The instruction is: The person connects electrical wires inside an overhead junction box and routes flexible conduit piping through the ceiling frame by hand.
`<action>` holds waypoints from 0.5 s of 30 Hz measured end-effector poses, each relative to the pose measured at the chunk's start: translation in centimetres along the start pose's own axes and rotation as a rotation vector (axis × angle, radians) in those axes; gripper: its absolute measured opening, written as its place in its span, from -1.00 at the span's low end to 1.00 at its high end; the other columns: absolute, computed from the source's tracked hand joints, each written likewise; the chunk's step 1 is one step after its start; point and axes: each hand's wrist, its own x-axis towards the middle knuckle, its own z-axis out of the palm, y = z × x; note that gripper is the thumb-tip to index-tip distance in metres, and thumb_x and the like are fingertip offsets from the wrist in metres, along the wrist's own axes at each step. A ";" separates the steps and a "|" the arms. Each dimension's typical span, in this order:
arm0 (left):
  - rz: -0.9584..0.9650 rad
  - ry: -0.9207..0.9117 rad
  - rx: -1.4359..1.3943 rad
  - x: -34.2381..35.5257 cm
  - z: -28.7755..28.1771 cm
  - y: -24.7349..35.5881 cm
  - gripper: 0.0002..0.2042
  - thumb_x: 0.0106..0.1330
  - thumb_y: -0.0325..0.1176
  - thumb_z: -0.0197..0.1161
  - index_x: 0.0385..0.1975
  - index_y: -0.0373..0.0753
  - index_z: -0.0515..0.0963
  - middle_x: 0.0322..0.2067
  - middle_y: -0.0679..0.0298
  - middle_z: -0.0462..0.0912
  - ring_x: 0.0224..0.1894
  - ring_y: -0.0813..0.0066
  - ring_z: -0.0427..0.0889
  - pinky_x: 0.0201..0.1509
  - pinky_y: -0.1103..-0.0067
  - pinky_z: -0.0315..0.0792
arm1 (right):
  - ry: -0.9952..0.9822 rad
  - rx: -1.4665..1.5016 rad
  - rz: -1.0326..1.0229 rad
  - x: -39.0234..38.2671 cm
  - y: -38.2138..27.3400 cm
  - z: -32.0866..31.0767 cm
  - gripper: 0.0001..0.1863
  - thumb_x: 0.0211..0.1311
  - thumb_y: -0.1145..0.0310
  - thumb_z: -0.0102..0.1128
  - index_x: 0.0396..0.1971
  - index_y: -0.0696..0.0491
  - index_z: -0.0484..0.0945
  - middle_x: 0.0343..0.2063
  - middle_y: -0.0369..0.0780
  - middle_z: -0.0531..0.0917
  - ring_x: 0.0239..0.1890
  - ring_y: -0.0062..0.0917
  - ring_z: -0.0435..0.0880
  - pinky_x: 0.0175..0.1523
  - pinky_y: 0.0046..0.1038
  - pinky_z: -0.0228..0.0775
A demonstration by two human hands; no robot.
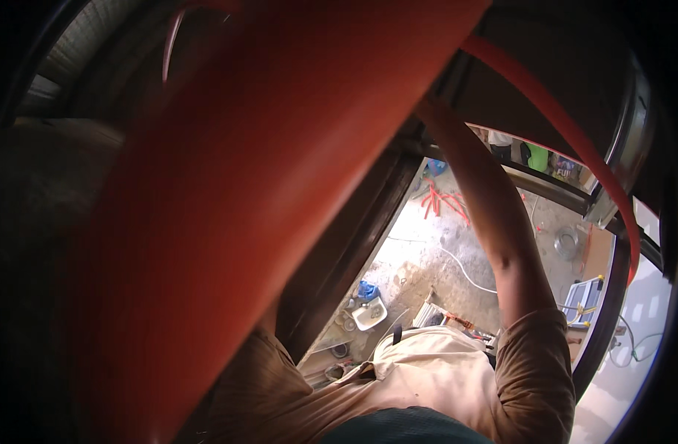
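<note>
Pipe (228,222): broad, smooth orange, blurred, running 12 to 7 o'clock | thin orange tube (568,129): curving 1 to 3 o'clock | right arm (494,214): bare, raised toward 12 | hands: hidden, grip cannot be told | floor (442,259): rough, dusty concrete at 5.

Far right, beyond the doorway, a small dark sign (565,170) with pale lettering stands beside a bright green panel (537,157). No packages or screens show.

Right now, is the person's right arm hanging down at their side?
No: the right arm is raised, reaching up toward the orange pipe overhead.
</note>
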 end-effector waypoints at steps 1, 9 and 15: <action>-0.011 0.033 -0.045 0.1 -0.1 0.0 -0.89 0.23 -0.47 0.29 -0.32 -0.24 0.50 -0.50 0.36 0.59 -0.55 0.73 0.43 -0.56 0.75 0.23 | 0.004 0.004 -0.005 0.5 -0.2 0.3 -0.73 0.28 0.19 0.00 -0.20 -0.02 0.60 -0.23 -0.22 0.63 -0.17 -0.32 0.61 -0.05 -0.34 0.47; -0.049 0.052 -0.107 -0.1 -0.4 1.0 -0.89 0.22 -0.49 0.30 -0.32 -0.23 0.50 -0.49 0.36 0.59 -0.57 0.72 0.40 -0.55 0.75 0.22 | 0.034 0.716 0.367 4.1 -3.7 -1.9 -0.74 0.28 0.25 0.04 -0.10 0.00 0.57 -0.17 -0.22 0.63 -0.15 -0.42 0.61 0.01 -0.38 0.44; -0.076 -0.142 -0.076 0.2 -1.5 2.2 -0.91 0.22 -0.44 0.31 -0.34 -0.24 0.55 -0.47 0.37 0.59 -0.54 0.72 0.42 -0.50 0.72 0.25 | -0.028 1.585 0.423 4.4 -2.6 -3.1 -0.72 0.25 0.28 0.10 -0.08 0.04 0.54 -0.17 -0.23 0.63 -0.14 -0.47 0.61 0.00 -0.39 0.44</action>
